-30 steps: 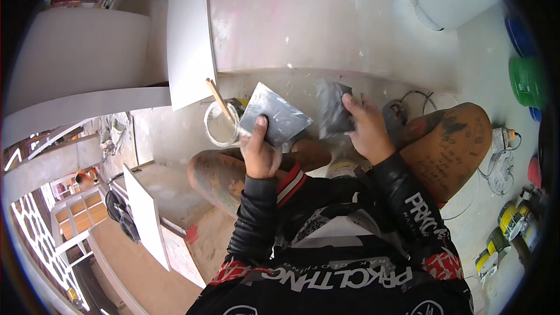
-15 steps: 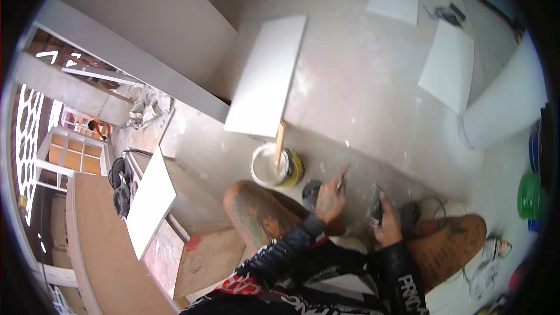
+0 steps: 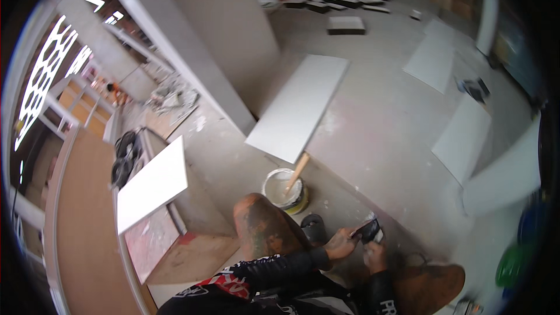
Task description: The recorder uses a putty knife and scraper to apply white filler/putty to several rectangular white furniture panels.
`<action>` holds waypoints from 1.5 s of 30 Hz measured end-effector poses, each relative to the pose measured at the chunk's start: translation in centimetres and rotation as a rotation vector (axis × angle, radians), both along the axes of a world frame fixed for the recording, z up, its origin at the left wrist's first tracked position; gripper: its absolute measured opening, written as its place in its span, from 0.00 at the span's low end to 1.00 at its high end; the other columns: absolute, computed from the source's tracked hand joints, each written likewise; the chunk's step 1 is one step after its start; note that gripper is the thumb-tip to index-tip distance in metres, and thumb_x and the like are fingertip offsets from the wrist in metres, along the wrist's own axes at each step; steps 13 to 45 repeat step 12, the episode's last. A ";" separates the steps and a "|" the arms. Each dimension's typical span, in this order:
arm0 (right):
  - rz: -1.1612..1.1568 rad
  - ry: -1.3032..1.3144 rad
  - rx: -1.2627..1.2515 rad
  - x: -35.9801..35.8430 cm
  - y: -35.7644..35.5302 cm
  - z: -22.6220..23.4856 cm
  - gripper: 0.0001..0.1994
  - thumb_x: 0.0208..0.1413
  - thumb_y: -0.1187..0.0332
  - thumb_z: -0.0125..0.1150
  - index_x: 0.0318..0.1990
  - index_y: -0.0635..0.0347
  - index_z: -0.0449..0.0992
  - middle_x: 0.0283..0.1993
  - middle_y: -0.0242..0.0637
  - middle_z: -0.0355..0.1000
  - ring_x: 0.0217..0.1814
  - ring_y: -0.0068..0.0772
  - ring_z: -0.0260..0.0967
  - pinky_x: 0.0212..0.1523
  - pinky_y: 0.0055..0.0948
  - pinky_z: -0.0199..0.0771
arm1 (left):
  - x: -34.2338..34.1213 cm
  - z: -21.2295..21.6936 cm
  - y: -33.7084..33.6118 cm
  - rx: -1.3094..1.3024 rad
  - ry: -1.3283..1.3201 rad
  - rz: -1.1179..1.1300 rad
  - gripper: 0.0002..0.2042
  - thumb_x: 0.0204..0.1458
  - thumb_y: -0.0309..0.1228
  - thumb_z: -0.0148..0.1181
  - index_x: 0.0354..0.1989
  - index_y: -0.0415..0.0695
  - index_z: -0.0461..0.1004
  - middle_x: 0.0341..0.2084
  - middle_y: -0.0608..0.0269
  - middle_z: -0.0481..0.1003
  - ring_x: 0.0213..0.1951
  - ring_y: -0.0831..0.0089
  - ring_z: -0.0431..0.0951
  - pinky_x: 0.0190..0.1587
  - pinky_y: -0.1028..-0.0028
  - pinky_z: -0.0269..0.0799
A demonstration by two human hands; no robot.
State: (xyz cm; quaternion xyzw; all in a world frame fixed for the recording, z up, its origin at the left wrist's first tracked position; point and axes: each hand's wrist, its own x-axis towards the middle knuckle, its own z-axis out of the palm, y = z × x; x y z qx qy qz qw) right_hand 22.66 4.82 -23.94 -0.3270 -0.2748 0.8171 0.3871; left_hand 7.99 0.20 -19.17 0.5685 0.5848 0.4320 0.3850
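My two hands meet low in front of me, above the floor between my bent legs. My right hand (image 3: 375, 255) grips a small dark flat object (image 3: 367, 231) with a pale patch at its side; its exact kind is unclear. From the left, the closed fingers of my left hand (image 3: 340, 245) pinch at the same object's near edge. Left of them stands a dark round cup-like container (image 3: 314, 230). Beyond it is a bucket (image 3: 270, 185) of whitish paste or paint, with a wooden stick (image 3: 300, 167) leaning out of it.
A white panel (image 3: 300, 105) lies beyond the bucket, near a grey upright board (image 3: 216, 35). More white panels (image 3: 464, 140) lie at right, beside a white cylinder (image 3: 507, 157). Another white board (image 3: 154, 186) rests at left on a box. Dark-edged pieces (image 3: 346, 25) lie far off.
My left hand has gone from a stretched-out finger, apart, to closing on the dark object in my right hand. The head view has turned, showing more of the far floor.
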 end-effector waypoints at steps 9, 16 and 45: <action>0.629 -0.894 0.514 3.7 -0.3 -4.4 0.18 0.45 0.70 0.54 0.46 0.59 0.74 0.44 0.41 0.73 0.48 0.35 0.68 0.57 0.30 0.62 | -0.3 -0.9 -0.9 -0.109 -0.066 0.017 0.31 0.51 0.20 0.44 0.66 0.56 0.62 0.41 0.38 0.76 0.38 0.48 0.80 0.44 0.61 0.74; 0.048 0.103 0.037 2.5 0.6 -6.3 0.29 0.45 0.67 0.55 0.60 0.50 0.68 0.58 0.44 0.69 0.56 0.37 0.66 0.62 0.30 0.60 | 1.2 2.2 -1.3 -0.213 0.204 -0.321 0.29 0.56 0.29 0.51 0.69 0.51 0.56 0.45 0.42 0.77 0.43 0.53 0.81 0.49 0.63 0.74; 0.048 0.103 0.037 2.5 0.6 -6.3 0.29 0.45 0.67 0.55 0.60 0.50 0.68 0.58 0.44 0.69 0.56 0.37 0.66 0.62 0.30 0.60 | 1.2 2.2 -1.3 -0.213 0.204 -0.321 0.29 0.56 0.29 0.51 0.69 0.51 0.56 0.45 0.42 0.77 0.43 0.53 0.81 0.49 0.63 0.74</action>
